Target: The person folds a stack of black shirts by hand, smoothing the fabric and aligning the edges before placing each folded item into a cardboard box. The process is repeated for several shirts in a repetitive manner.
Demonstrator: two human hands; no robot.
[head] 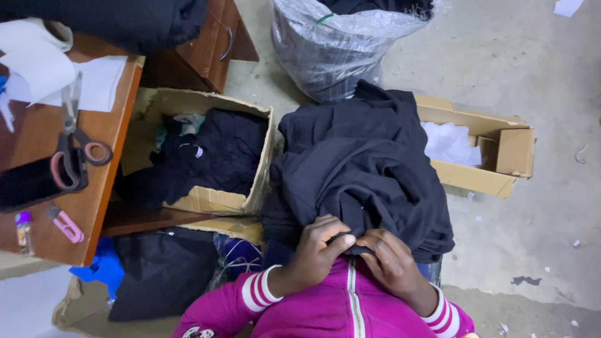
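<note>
Left hand [316, 247] and right hand [388, 256] are both pinching closed on one edge of the bulky black fabric garment [360, 163], heaped just beyond the knuckles. More dark cloth is sitting in the open cardboard box [206, 200] past the left hand; pink-handled scissors [75, 150] are lying untouched on the wooden surface [106, 134].

Bulky black garment [363, 163], crumpled, heaped on the lap, edge bunched.

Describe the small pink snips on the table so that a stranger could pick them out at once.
Start at the brown table on the left. Near its front edge, below the big scissors, lie the snips, beside a little bottle. They are much smaller than the scissors and have one plain pink grip, with no finger loops.
</note>
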